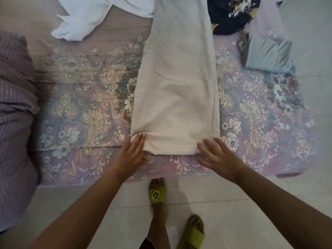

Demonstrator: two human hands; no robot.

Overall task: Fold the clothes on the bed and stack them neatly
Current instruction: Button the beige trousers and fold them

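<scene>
Cream garment [177, 90] is lying in a long folded strip at frame centre on the floral bed [80, 97]. Left hand [132, 153] and right hand [218, 156] are pressing its near corners, fingers straight, gripping nothing. Folded grey piece [268, 53] is sitting upper right.

A: any readable text?
B: "G" logo on strap of green slide sandal [156, 194], 6 o'clock
A: the dark printed garment [233, 13] at 1 o'clock?
B: pale lettering on its print, too blurred to read; nothing else legible
</scene>
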